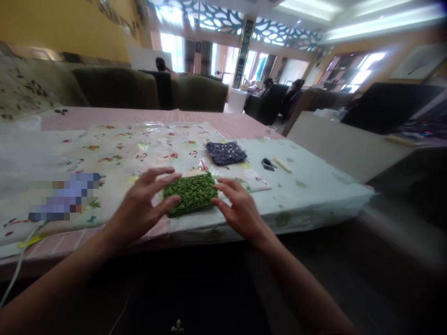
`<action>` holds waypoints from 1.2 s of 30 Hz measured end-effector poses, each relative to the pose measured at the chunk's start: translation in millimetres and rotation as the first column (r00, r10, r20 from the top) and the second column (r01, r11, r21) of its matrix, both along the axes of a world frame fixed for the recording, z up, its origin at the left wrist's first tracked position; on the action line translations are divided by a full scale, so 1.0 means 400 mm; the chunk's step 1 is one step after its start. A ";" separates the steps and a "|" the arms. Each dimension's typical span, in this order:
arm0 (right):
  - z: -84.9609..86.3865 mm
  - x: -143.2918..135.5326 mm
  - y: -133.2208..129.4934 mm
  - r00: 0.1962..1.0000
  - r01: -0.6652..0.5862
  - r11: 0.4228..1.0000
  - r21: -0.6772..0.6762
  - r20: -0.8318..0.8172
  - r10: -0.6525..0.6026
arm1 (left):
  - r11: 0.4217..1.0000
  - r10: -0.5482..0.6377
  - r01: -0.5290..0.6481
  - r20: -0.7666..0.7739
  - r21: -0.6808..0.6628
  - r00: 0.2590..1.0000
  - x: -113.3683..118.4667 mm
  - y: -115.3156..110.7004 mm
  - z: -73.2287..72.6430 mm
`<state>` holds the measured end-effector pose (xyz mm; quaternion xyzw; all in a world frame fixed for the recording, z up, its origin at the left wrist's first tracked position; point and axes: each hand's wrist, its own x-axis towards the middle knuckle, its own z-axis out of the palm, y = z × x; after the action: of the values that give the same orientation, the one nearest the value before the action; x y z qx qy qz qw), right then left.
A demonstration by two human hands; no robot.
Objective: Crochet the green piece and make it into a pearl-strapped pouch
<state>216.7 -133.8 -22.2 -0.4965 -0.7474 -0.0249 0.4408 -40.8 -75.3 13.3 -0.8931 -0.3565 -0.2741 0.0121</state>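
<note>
We cannot make out what the pixelated blue object (66, 197) is, towards the left of the table (321, 195); the blocks cover it whole, and the white cable (17, 270) by its lower end runs off past the near edge and is cut off by the frame. The table's near left corner is cut off too. Our left hand (145, 197) hides part of the left side of the green openwork piece (191, 194), which lies flat by the middle of the near edge. The small dark item (268, 164) in the right half is too blurred for us to name, and so is the thin pink thing (203, 165) just beyond the green piece.

We count two openwork pieces: the green one, and one dark purple-grey piece (226, 153) farther from the near edge and slightly to the right. We count one pale stick (282, 165), just beside the small dark item.

Both our hands are held wide, thumbs apart from fingers, one at each side of the green piece. Our left thumb and fingers reach over its left side; our right hand (240, 204) is at its right edge. We cannot tell whether either presses on it.
</note>
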 end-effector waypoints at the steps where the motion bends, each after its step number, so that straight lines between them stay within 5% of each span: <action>1: -0.051 -0.007 0.027 0.998 0.049 0.996 -0.078 0.053 -0.045 | 1.000 -0.013 0.012 -0.054 -0.027 0.998 0.008 0.027 -0.035; 4: -0.164 -0.018 0.068 0.969 0.161 0.970 -0.181 0.213 -0.121 | 0.988 0.018 -0.055 -0.247 -0.146 0.969 0.013 0.102 -0.140; 7: -0.200 -0.026 0.049 0.960 0.186 0.969 -0.162 0.239 -0.144 | 0.983 0.011 -0.056 -0.246 -0.177 0.969 -0.008 0.127 -0.186; 11: -0.194 -0.037 0.007 0.986 0.130 0.974 -0.187 0.129 -0.107 | 0.968 0.004 -0.028 -0.096 -0.251 0.995 -0.036 0.104 -0.158; 15: -0.204 -0.046 -0.012 0.999 0.036 0.985 -0.167 0.000 -0.036 | 0.926 0.211 -0.169 0.092 -0.337 0.973 -0.044 0.117 -0.134; 20: -0.229 -0.059 -0.081 0.978 -0.086 0.990 -0.110 -0.200 0.063 | 0.803 0.221 -0.180 0.004 -0.568 0.975 -0.041 0.112 -0.136; 22: -0.236 -0.064 -0.125 0.910 -0.123 0.985 -0.124 -0.409 0.062 | 0.789 0.216 -0.150 0.042 -0.596 0.975 -0.040 0.080 -0.138; 24: -0.241 -0.070 -0.164 0.759 -0.162 0.960 -0.227 -0.650 -0.026 | 0.824 0.198 -0.108 0.105 -0.557 0.975 -0.043 0.042 -0.141; 27: -0.250 -0.079 -0.192 0.530 -0.310 0.850 -0.425 -0.820 -0.217 | 0.884 0.108 -0.013 0.177 -0.468 0.978 -0.047 -0.005 -0.150; 30: -0.261 -0.091 -0.189 0.509 -0.340 0.794 -0.504 -0.808 -0.296 | 0.915 0.087 0.011 0.225 -0.403 0.970 -0.050 -0.032 -0.160; 36: -0.279 -0.129 -0.174 0.466 -0.386 0.799 -0.461 -0.845 -0.263 | 0.912 0.191 -0.085 0.233 -0.402 0.953 -0.049 -0.059 -0.167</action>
<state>165.3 -203.5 -134.0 -0.5178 -0.3949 0.4884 0.5808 -60.2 -98.7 -53.7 -0.8048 -0.4647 -0.3145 -0.1935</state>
